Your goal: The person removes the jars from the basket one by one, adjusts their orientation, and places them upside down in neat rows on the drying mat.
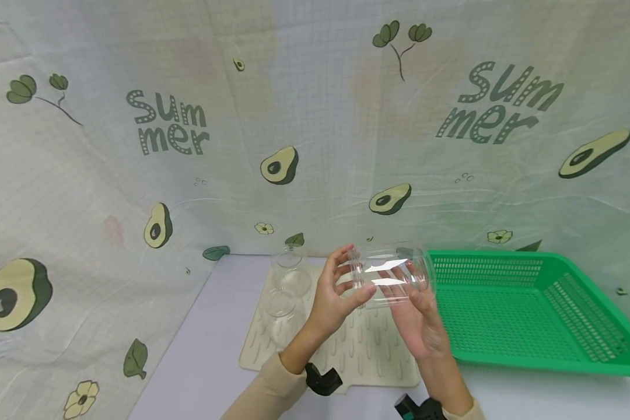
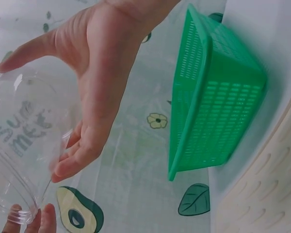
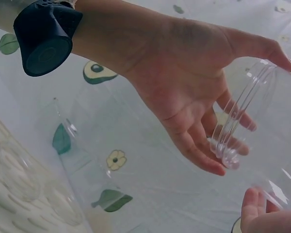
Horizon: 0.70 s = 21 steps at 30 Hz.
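A clear jar (image 1: 385, 271) with a threaded mouth lies sideways in the air between both hands. My left hand (image 1: 328, 300) grips its threaded end, thumb in front and fingers behind. At the wider end, my right hand (image 1: 417, 326) holds the base, its fingers showing through the clear wall. In the right wrist view the left hand (image 3: 184, 97) has its thumb and fingers around the ringed neck of the jar (image 3: 281, 121). The left wrist view shows the right hand (image 2: 99, 73) spread round the base, with left fingertips (image 2: 47, 221) near the threads.
A cream ridged mat (image 1: 367, 350) lies on the white table (image 1: 189, 356) below the hands. Clear jars (image 1: 280, 309) stand on its left part. To the right is a green perforated basket (image 1: 504, 326). A printed cloth (image 1: 325, 116) hangs behind the table.
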Each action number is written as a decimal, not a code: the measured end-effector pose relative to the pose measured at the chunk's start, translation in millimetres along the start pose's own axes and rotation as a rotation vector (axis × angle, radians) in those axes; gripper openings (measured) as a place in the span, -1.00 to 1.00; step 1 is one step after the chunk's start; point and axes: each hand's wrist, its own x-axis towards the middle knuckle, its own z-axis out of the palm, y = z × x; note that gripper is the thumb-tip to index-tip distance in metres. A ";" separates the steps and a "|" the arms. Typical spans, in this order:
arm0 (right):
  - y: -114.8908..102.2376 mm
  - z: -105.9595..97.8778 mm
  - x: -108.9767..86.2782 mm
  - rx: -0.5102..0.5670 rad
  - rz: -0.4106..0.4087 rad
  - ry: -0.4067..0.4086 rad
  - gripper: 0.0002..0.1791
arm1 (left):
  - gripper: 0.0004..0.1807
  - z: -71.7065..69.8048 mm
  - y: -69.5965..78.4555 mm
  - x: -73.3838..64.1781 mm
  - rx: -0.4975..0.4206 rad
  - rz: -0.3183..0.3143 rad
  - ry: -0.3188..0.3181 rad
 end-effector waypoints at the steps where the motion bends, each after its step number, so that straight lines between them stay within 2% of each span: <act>1: -0.5 0.1 0.2 0.006 -0.004 -0.004 -0.16 | -0.12 -0.3 0.6 0.2 0.010 -0.004 -0.003; 4: -2.3 -0.2 1.1 0.013 -0.011 -0.019 -0.22 | -0.10 -2.0 2.8 0.9 0.054 -0.001 -0.011; 10: -7.7 0.1 2.9 0.018 -0.019 -0.011 -0.33 | -0.08 -9.1 10.5 3.4 0.144 0.045 -0.010; 18: -16.3 -1.1 4.2 -0.022 -0.010 -0.010 -0.22 | -0.06 -23.0 22.5 3.8 0.276 0.099 -0.012; 21: -19.3 -1.7 3.3 -0.023 -0.008 -0.009 -0.25 | -0.04 -29.1 26.3 3.3 0.317 0.101 -0.009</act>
